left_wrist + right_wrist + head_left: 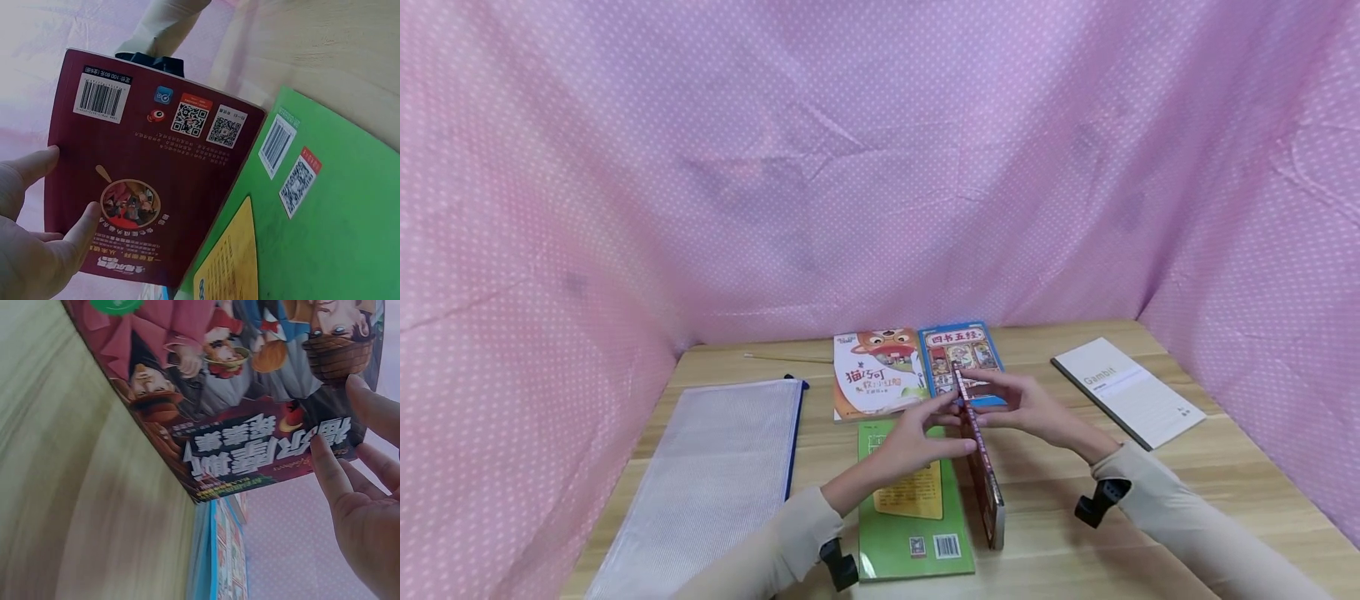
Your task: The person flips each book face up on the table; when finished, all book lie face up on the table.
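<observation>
A dark maroon book (990, 492) stands on edge on the table, its narrow side turned up. My left hand (906, 450) holds it from the left, thumb at the upper edge and a finger on the back cover (181, 144) with its barcode and QR codes. From the other side my right hand (1030, 410) holds the far part, fingertips on the illustrated front cover (250, 381). Just left of the standing book lies a green book (917, 562), back cover up, with a yellow panel and a barcode.
Behind the hands lie a white-and-orange picture book (868, 392) and a blue comic-style book (936, 367). A pencil (790, 358) lies at the back. A mesh zip pouch (707, 467) with blue edging is at left, a white notebook (1127, 396) at right. Pink dotted cloth (880, 167) surrounds the table.
</observation>
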`<state>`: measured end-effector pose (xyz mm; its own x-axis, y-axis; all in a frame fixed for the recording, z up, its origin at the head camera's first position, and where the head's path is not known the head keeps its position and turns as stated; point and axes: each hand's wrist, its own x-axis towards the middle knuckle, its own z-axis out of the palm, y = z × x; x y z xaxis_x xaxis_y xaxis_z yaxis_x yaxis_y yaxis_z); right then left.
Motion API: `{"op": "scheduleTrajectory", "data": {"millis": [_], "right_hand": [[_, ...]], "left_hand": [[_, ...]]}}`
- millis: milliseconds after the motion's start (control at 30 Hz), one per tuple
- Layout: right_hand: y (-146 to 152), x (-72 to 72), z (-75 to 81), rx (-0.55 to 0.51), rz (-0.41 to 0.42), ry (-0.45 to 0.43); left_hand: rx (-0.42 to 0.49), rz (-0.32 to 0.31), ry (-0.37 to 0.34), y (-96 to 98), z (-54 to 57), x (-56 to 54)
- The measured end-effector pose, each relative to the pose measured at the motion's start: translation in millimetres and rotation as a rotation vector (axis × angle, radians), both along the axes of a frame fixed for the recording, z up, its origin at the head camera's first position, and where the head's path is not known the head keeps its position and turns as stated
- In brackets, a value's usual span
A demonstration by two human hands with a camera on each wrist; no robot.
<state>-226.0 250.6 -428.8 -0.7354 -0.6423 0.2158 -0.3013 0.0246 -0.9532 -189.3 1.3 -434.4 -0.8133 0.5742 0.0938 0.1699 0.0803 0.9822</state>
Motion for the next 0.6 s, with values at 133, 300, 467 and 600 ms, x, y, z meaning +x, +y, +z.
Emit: {"op": "scheduleTrajectory", "data": {"millis": [133,300,467,600], "right_hand": [[-5.6,1.4,-2.8,-0.014,0.016,-0.039],[-11.8,2.4,-7.0,-0.006,0.029,-0.035],[-16.4,2.2,-13.3,0.019,0.027,-0.019],[-19.8,1.2,-19.3,0.053,0.026,-0.026]], "left_hand": [[-0.013,-0.012,-0.014,-7.3,2.3,0.1],[-0.015,-0.031,-0.055,-16.5,3.7,1.1],[0.016,-0.051,-0.114,-22.9,6.4,2.7],[0.026,-0.053,-0.129,-28.6,7.2,2.9]]}}
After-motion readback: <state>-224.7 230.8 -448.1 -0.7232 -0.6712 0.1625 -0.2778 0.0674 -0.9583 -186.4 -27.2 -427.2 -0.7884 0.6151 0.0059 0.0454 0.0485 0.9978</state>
